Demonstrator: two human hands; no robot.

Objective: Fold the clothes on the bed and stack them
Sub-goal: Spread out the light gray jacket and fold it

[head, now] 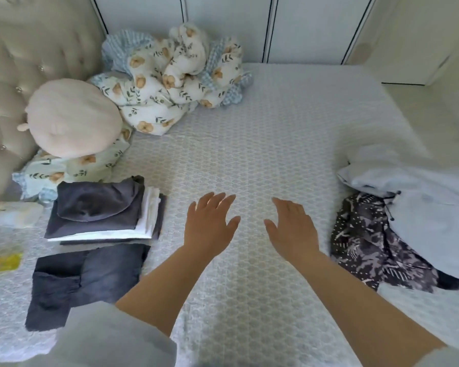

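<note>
Hovering over the bare middle of the bed, the left hand and the right hand are both holding nothing, fingers straight and slightly spread, palms facing down; the step in hand is probably fetching the next garment, and the patterned dark garment is lying crumpled at the right, just beside the pale blue garment, which is partly lying over it; doing this well is meaning taking it by two corners or a seam, shaking it flat on the open middle, then smoothing before folding; bunched as it is, its long axis is hard to tell, seemingly running near to far; the folded stack is sitting at the left, its long side running left to right, with the folded dark jeans just nearer.
</note>
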